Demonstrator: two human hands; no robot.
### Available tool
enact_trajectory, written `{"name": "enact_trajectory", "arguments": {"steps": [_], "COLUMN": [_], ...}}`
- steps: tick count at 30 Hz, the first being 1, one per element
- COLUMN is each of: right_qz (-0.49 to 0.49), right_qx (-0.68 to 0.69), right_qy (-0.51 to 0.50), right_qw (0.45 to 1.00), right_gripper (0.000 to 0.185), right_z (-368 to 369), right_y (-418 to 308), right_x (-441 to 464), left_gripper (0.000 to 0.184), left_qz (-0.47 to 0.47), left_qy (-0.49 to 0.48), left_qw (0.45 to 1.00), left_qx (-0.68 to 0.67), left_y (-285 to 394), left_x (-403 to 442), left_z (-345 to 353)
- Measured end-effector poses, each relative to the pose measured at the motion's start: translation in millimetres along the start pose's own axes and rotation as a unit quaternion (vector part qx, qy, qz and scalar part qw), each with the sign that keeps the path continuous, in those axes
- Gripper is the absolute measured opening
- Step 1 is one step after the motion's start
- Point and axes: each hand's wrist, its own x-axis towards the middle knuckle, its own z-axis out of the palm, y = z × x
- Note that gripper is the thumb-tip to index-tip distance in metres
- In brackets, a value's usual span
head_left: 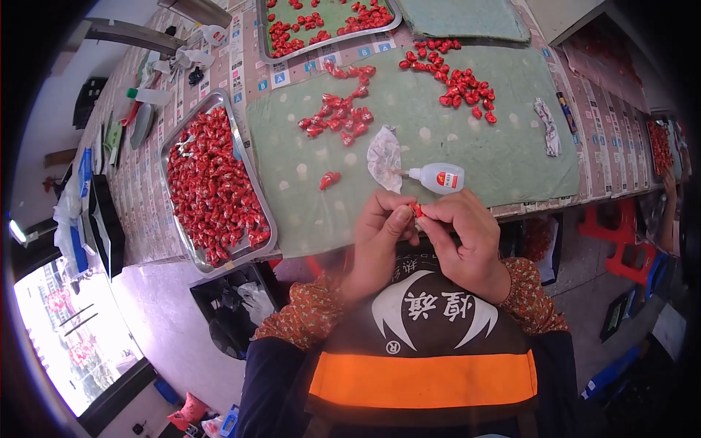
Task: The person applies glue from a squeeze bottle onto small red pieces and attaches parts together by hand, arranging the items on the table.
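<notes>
My left hand (385, 232) and my right hand (461, 235) meet in front of the apron, fingertips pinched on one small shiny red piece (418, 210). The fingers cover much of it, so its exact kind is hidden. Just beyond them a white squeeze bottle (442, 178) with a red label lies on its side. Its nozzle points at a crumpled white cloth (384, 157). On the green mat (292, 175) are a single red piece (329, 180), a loose cluster of red pieces (343, 115) and a rounder-looking group of red pieces (467, 89).
A metal tray (272, 219) heaped with red pieces stands at the left. Another tray (398, 18) holds scattered ones at the back. A green-capped bottle (150, 95) is far left, a crumpled wrapper (546, 128) right. Another person's arm (668, 208) shows at the right edge, near red stools (621, 226).
</notes>
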Motion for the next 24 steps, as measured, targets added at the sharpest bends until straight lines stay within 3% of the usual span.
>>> {"name": "enact_trajectory", "arguments": {"steps": [7, 12, 15, 17, 18, 20, 24], "right_qz": [-0.010, -0.005, 0.074, 0.215, 0.223, 0.304, 0.339], "right_qx": [0.009, 0.026, 0.086, 0.247, 0.247, 0.376, 0.418], "right_qy": [0.021, 0.019, -0.001, -0.007, -0.005, -0.039, -0.067], "right_qw": [1.000, 0.999, 0.993, 0.945, 0.943, 0.874, 0.840], "right_gripper": [0.017, 0.017, 0.013, 0.010, 0.010, 0.010, 0.012], "right_z": [6, 2, 3, 4, 2, -6, -12], "right_y": [3, 5, 9, 10, 11, 8, 11], "right_x": [-5, -5, -11, -15, -16, -9, -8], "left_gripper": [0.013, 0.013, 0.014, 0.014, 0.015, 0.016, 0.017], "left_qz": [0.071, 0.027, -0.028, -0.069, -0.079, -0.086, -0.086], "left_qy": [0.004, 0.005, 0.000, -0.005, -0.004, -0.009, -0.023], "left_qw": [0.997, 0.999, 1.000, 0.998, 0.997, 0.996, 0.996], "left_qx": [0.018, 0.025, 0.006, -0.008, -0.014, -0.023, 0.006], "left_y": [-10, -5, -2, 2, 4, 5, 11], "left_x": [0, 1, 4, 5, 5, 4, 1], "left_z": [2, 4, 0, -1, 0, 0, -2]}}
